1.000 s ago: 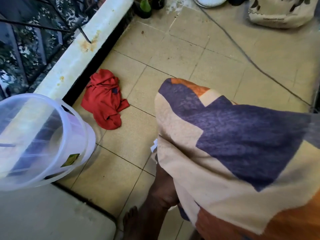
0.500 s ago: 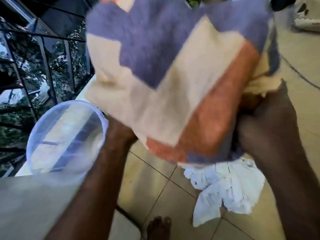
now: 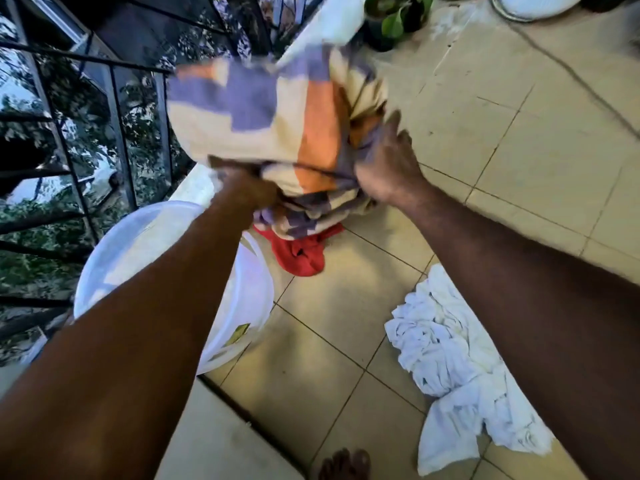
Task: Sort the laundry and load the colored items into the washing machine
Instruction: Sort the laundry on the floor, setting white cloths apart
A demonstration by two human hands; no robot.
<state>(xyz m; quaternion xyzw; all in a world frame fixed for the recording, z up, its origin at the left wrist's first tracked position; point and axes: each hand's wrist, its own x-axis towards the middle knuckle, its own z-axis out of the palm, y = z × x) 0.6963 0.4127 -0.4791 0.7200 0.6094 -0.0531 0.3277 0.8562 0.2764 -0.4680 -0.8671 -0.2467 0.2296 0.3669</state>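
Both hands up at frame centre, gripping a purple, cream & orange patchwork-print cloth: left hand fisted on its lower edge, right hand clutching bunched folds. Crumpled red garment on floor tiles just below; white crumpled cloth pile lower right.

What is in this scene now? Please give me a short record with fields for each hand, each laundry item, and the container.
left hand: grips the lower edge of the purple, orange and cream patterned cloth
right hand: grips the same cloth's bunched side
cloth state: held up above the floor, blurred
red crumpled garment: on the tiled floor, partly under the cloth
white crumpled pile: on the floor, by the right arm
translucent plastic bucket: below the left arm
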